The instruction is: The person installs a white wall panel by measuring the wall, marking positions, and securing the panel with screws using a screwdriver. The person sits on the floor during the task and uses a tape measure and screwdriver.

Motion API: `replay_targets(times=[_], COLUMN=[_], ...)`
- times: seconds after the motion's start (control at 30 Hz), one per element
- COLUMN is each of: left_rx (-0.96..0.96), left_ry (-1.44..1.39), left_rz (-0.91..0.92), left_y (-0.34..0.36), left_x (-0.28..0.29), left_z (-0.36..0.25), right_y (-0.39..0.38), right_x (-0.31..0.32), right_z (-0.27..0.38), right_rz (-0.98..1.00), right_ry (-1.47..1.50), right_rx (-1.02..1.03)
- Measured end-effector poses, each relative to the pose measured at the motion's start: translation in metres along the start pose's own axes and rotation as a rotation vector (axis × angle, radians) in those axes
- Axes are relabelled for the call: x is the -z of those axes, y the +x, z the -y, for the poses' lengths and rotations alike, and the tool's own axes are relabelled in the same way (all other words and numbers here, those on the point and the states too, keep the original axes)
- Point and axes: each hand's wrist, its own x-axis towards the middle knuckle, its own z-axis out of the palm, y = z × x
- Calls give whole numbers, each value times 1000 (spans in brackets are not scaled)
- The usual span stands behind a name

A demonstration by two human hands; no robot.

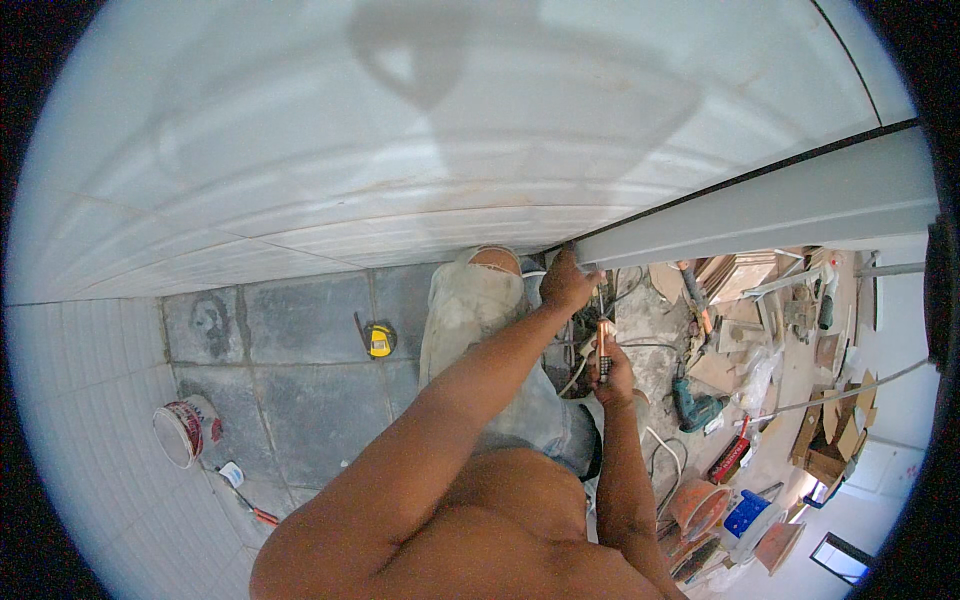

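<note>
At the foot of a white tiled wall, seen from above:

Left hand (568, 283): raised against the lower end of a pale grey frame strip (760, 205) where it meets the white tiled wall (400, 160); fingers curled onto the strip's end, though how tightly cannot be told.

Right hand (612, 372): lower and just right of the left hand, fingers wrapped around a small orange-and-dark hand tool (604, 350) held upright, its top pointing toward the strip.

Tool position: in the right hand, near the strip's end but apart from it.

Legs: worn, dusty trousers (480, 320) with 1 bare knee at the wall's base.

Floor, left: grey floor tiles (300, 380) with a yellow tape measure (379, 340), a white bucket (185, 430) on its side, and a small white-and-red item near it, too small to tell.

Floor, right: a teal power drill (695, 408), a red flat case (730, 458), a blue box (748, 512), white cables, and scattered wood and cardboard offcuts (830, 440).
</note>
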Motion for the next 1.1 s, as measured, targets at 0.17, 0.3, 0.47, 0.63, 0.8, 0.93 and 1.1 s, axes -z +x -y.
replay_targets(times=[0.17, 0.3, 0.47, 0.63, 0.8, 0.93, 1.1], left_rx=[-71, -27, -123, -154, -209, -291, -171], left_ry=[56, 67, 111, 121, 150, 216, 290], left_rz=[98, 218, 110, 140, 115, 121, 303], left_y=[13, 22, 19, 20, 24, 28, 33], left_x=[12, 18, 20, 19, 15, 13, 18], left_z=[0, 4, 4, 6, 12, 13, 7], right_y=[4, 2, -1, -5, -10, -12, -12], right_x=[5, 5, 0, -5, -11, -15, -12], right_z=[-6, -4, -5, -4, -2, -1, 0], right_rz=[-22, -39, -30, -68, -65, -95, -48], right_ry=[-64, -116, -167, -134, -141, -101, -105], right_rx=[68, 96, 160, 163, 156, 133, 167])
